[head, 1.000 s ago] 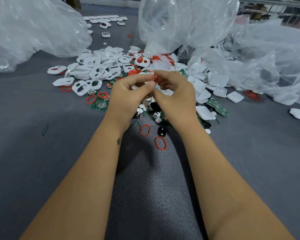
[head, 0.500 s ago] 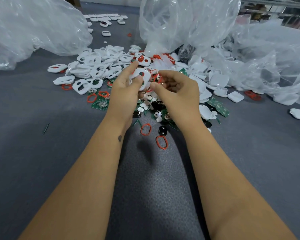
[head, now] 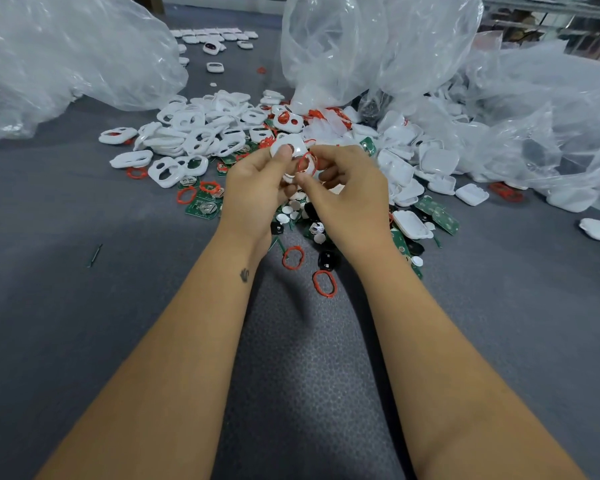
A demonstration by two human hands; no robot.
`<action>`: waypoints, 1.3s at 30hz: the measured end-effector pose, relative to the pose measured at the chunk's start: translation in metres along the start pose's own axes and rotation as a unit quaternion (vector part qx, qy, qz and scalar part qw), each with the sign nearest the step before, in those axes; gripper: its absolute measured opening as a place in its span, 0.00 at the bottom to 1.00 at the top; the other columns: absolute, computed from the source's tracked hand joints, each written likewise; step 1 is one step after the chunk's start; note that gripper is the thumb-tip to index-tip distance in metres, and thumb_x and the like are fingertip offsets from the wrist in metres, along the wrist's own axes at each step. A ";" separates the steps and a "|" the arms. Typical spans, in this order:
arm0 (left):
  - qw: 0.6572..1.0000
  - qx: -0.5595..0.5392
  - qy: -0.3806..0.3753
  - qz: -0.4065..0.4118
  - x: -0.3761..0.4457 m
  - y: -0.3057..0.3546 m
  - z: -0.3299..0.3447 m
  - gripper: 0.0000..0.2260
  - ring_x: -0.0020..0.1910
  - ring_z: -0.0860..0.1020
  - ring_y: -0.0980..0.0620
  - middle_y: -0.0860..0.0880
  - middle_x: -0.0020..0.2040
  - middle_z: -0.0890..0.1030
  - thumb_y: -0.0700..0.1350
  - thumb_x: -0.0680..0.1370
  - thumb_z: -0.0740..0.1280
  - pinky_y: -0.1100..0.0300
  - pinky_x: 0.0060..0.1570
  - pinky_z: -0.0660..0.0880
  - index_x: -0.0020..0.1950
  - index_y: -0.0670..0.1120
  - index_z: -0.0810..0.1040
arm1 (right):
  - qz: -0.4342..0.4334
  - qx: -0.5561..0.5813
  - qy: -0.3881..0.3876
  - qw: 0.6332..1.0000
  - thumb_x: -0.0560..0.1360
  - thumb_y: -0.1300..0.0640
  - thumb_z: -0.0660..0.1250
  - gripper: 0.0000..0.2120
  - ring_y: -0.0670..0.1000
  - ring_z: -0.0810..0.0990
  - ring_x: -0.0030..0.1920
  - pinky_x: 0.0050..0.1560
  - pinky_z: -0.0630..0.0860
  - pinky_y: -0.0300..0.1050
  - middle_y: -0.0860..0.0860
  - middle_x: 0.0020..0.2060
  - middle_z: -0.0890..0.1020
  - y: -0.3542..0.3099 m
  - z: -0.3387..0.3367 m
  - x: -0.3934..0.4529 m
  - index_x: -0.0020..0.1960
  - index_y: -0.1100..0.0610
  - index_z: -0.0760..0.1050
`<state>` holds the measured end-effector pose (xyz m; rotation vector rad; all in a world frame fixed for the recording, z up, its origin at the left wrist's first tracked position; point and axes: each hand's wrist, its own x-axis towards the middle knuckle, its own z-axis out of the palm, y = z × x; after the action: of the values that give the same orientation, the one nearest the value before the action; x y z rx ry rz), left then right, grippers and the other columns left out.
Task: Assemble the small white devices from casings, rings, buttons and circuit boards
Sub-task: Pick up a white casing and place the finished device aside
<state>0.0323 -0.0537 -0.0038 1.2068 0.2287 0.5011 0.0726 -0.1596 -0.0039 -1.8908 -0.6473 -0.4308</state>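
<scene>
White casing [head: 289, 149], held up above the heap of parts, pinched in the left hand [head: 257, 192] with the thumb pressed flat on its upper face. Red ring [head: 306, 163] set against the casing's right edge, nipped between thumb and forefinger of the right hand [head: 352, 199]; remaining right fingers curled underneath. Both hands close together, fingertips almost touching, raised off the grey mat [head: 309, 375].

Directly below the hands: small white round buttons [head: 289, 213], black buttons [head: 327, 259] and green circuit boards [head: 201, 206], packed tight. Two loose red rings [head: 293, 258] at the heap's near edge, between the forearms, just beside one another. Pile of open-windowed white casings [head: 194, 133] spread left and behind; closed white shells [head: 430, 164] crowded to the right, running under crumpled clear plastic bags [head: 378, 43]. Another big bag [head: 66, 53] at far left, its edge touching the mat. Row of white devices [head: 215, 34] at the far end, between the bags. Thin dark sliver [head: 95, 255] alone on the left, well apart from the heap. Bare mat open on both sides of the forearms and toward the near edge.
</scene>
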 end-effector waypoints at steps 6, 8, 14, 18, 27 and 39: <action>0.995 -0.083 0.029 -0.041 0.001 0.000 0.001 0.05 0.38 0.83 0.51 0.47 0.39 0.85 0.35 0.79 0.65 0.57 0.43 0.80 0.53 0.40 0.71 | -0.003 -0.003 0.019 1.000 0.69 0.62 0.73 0.16 0.44 0.75 0.41 0.48 0.75 0.36 0.47 0.43 0.77 0.001 0.000 0.001 0.57 0.56 0.80; 0.994 -0.096 0.024 -0.044 0.000 -0.001 0.004 0.04 0.36 0.83 0.51 0.48 0.36 0.84 0.33 0.79 0.62 0.58 0.41 0.80 0.51 0.41 0.71 | -0.011 0.002 0.023 1.000 0.69 0.62 0.73 0.15 0.41 0.75 0.40 0.46 0.73 0.31 0.47 0.43 0.77 0.002 0.000 0.001 0.55 0.56 0.80; 0.990 -0.129 0.033 -0.040 -0.006 -0.009 0.019 0.07 0.38 0.82 0.51 0.49 0.37 0.84 0.39 0.82 0.60 0.60 0.40 0.79 0.49 0.45 0.78 | -0.042 -0.032 -0.001 0.999 0.71 0.63 0.72 0.12 0.38 0.72 0.42 0.48 0.67 0.25 0.46 0.44 0.75 0.010 -0.004 0.002 0.54 0.60 0.80; 0.992 -0.096 0.057 -0.053 -0.004 -0.010 0.018 0.09 0.39 0.81 0.48 0.47 0.39 0.84 0.40 0.82 0.61 0.57 0.42 0.80 0.46 0.46 0.79 | -0.069 -0.057 -0.025 0.996 0.73 0.64 0.70 0.12 0.47 0.73 0.46 0.50 0.70 0.34 0.50 0.46 0.75 0.012 -0.007 0.001 0.56 0.63 0.78; 0.998 0.026 0.003 -0.050 0.001 -0.005 0.007 0.11 0.40 0.83 0.50 0.39 0.51 0.82 0.41 0.82 0.62 0.54 0.49 0.81 0.57 0.36 0.78 | -0.118 -0.089 -0.051 0.988 0.72 0.67 0.70 0.07 0.49 0.73 0.46 0.49 0.73 0.47 0.54 0.45 0.78 0.014 -0.012 0.003 0.50 0.62 0.79; 0.999 0.007 -0.023 -0.035 0.002 -0.002 0.000 0.10 0.41 0.84 0.49 0.45 0.41 0.85 0.39 0.82 0.60 0.55 0.45 0.81 0.48 0.39 0.79 | -0.124 -0.074 -0.062 0.988 0.73 0.66 0.69 0.10 0.48 0.73 0.48 0.52 0.73 0.43 0.49 0.46 0.74 0.013 -0.013 0.003 0.54 0.63 0.78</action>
<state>0.0342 -0.0529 -0.0053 1.2190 0.2351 0.4102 0.0830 -0.1749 -0.0067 -1.9960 -0.9631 -0.5348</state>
